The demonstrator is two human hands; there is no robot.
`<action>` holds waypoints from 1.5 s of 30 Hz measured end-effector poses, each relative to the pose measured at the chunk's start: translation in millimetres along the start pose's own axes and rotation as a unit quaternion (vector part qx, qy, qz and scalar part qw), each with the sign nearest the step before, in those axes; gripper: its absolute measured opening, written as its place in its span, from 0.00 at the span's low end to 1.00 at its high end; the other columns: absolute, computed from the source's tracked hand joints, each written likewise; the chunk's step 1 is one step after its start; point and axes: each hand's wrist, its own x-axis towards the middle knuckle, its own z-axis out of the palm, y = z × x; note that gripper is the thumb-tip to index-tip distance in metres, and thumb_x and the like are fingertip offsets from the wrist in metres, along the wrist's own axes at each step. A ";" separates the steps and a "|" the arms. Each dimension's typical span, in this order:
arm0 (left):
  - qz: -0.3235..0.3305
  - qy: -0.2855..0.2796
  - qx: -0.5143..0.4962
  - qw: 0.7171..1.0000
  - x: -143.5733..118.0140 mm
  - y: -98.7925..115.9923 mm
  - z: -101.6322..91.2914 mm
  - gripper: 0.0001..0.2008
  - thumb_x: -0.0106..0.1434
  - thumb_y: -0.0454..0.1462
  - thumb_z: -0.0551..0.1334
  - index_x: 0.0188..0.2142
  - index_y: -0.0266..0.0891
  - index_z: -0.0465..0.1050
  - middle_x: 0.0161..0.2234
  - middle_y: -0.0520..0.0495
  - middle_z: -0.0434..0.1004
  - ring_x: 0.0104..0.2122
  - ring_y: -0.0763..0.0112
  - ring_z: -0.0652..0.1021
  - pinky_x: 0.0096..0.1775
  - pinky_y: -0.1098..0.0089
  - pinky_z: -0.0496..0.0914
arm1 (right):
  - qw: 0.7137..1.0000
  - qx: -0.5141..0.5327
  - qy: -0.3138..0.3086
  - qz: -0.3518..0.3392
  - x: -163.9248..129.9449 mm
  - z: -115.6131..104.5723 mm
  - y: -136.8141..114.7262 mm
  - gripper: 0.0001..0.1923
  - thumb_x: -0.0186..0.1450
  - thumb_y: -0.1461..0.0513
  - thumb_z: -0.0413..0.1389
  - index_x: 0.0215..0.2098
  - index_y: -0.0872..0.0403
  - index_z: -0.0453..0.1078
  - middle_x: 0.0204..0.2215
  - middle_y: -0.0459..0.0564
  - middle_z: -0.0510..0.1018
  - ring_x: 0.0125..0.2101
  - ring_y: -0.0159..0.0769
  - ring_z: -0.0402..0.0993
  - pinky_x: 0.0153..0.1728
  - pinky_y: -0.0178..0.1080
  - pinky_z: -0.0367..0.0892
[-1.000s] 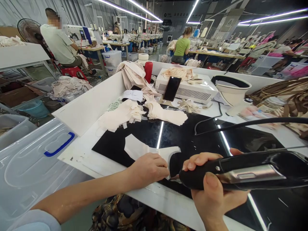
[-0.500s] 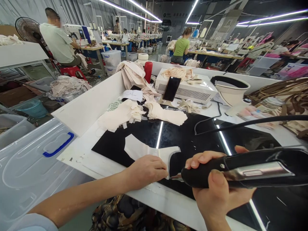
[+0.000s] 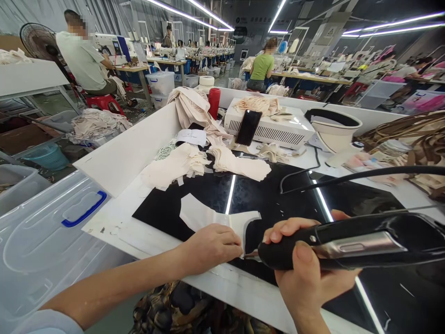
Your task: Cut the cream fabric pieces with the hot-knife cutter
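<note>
A curved white fabric piece [image 3: 199,214] lies on the black glossy sheet [image 3: 158,211]. My left hand [image 3: 212,245] rests on its near end, fingers curled and pressed together at the edge. My right hand [image 3: 306,273] is wrapped round a black corded hand tool [image 3: 351,246] with a silvery strip along its body. A thin metal tip on the tool points left, touching or very near the fabric edge beside my left fingertips; the exact contact is too small to tell.
Behind the fabric lie two stacks of cream fabric pieces [image 3: 239,163]. A phone [image 3: 248,127] leans on a white vented box [image 3: 269,124], near a red cylinder [image 3: 214,103]. The tool's black cable [image 3: 375,174] crosses the right side. A clear plastic bin [image 3: 41,232] stands left.
My right hand and the tool have shifted slightly left, the tip closer to my left fingers. My left hand and the fabric have stayed in place.
</note>
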 end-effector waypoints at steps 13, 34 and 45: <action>0.008 0.007 0.006 1.000 -1.1 -1.1 -0.3 0.12 0.79 0.30 0.54 0.40 0.37 0.75 0.39 0.47 0.82 0.41 0.69 0.80 0.50 0.69 0.75 | 1.000 0.018 -0.003 0.012 -0.5 2.6 2.3 0.30 0.64 0.61 0.67 0.61 0.45 0.65 0.31 0.41 0.78 0.24 0.33 0.73 0.24 0.39 0.74; -0.012 -0.020 -0.019 1.000 -19.2 18.5 -39.2 0.07 0.78 0.32 0.58 0.49 0.34 0.75 0.43 0.45 0.82 0.44 0.68 0.81 0.52 0.67 0.75 | 0.996 -0.026 0.080 -0.014 42.7 -28.7 3.8 0.27 0.62 0.63 0.68 0.57 0.43 0.68 0.29 0.40 0.79 0.24 0.35 0.74 0.24 0.40 0.75; 0.035 -0.031 0.078 0.996 22.8 -2.4 -6.0 0.09 0.76 0.34 0.61 0.53 0.35 0.74 0.42 0.46 0.78 0.43 0.63 0.79 0.53 0.59 0.76 | 1.000 0.011 0.024 0.007 30.8 -18.3 20.8 0.27 0.66 0.62 0.66 0.61 0.44 0.67 0.31 0.40 0.79 0.24 0.32 0.76 0.26 0.38 0.75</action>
